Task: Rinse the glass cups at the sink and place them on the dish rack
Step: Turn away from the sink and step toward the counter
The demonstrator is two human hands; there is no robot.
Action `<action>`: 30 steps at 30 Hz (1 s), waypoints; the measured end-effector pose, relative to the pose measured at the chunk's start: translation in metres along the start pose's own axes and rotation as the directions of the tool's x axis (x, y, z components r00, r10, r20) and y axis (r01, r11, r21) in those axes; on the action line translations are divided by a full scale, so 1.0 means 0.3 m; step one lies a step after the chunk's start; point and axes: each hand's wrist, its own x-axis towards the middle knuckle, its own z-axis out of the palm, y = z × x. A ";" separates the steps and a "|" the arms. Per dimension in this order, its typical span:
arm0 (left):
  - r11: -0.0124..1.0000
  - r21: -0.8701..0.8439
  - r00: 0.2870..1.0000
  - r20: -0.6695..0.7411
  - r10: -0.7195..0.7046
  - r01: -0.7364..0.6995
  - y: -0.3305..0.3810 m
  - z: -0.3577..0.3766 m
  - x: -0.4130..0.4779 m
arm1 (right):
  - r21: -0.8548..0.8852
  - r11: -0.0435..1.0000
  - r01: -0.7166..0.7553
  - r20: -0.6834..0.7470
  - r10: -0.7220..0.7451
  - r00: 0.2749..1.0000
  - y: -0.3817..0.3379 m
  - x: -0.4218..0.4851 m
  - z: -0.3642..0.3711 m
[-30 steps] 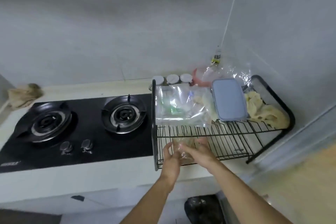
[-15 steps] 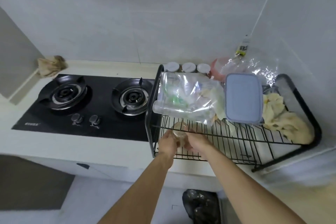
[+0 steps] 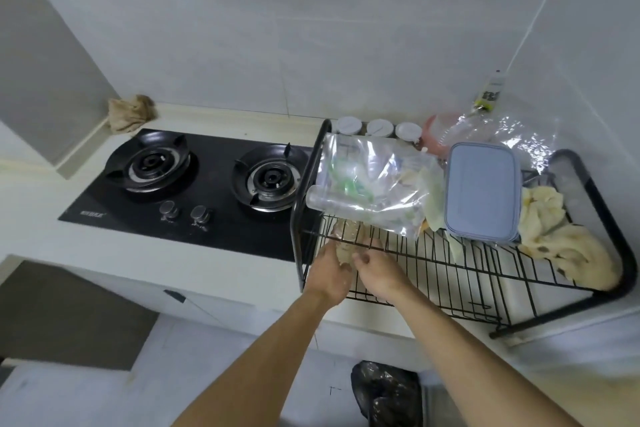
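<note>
At the kitchen counter, you hold a glass cup (image 3: 346, 242) with both hands over the front left corner of the black wire dish rack (image 3: 460, 282). Your left hand (image 3: 328, 274) wraps its fingers round the cup's left side, and your right hand (image 3: 376, 270) grips it from the right, thumb curled against the glass. Whether the cup already rests on the wires cannot be told, nor whether anything is in it.

Behind the cup, a clear plastic bag (image 3: 372, 180) lies on the rack, stuffed with green and white items too jumbled to name. Beside it to the right sits a blue lidded box (image 3: 483, 189), closed, its contents hidden. A crumpled yellow cloth (image 3: 562, 243) fills the rack's right end.

Three white-capped jars (image 3: 380, 128) stand in a row against the wall behind the rack, next to a pink tub (image 3: 437, 135) under crinkled plastic. A two-burner gas stove (image 3: 207, 191) sits left of the rack.
</note>
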 end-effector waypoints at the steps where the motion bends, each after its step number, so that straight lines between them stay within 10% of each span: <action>1: 0.984 0.170 0.999 0.009 0.047 -0.048 -0.003 -0.012 -0.015 | -0.099 0.994 0.046 -0.032 -0.049 0.998 -0.005 -0.015 -0.001; 7: 0.845 0.502 0.981 0.036 0.193 -0.185 -0.057 -0.111 -0.155 | -0.302 0.906 0.295 -0.058 -0.326 0.943 -0.071 -0.159 0.031; 18: 0.892 0.451 0.955 -0.256 0.150 -0.020 -0.499 -0.484 -0.571 | -0.383 0.781 0.493 0.057 -0.513 0.856 -0.406 -0.450 0.381; 30: 0.882 -0.029 0.675 -0.632 -0.381 0.470 -1.332 -1.074 -1.368 | -0.305 0.456 0.836 0.521 -0.655 0.548 -1.164 -0.886 1.254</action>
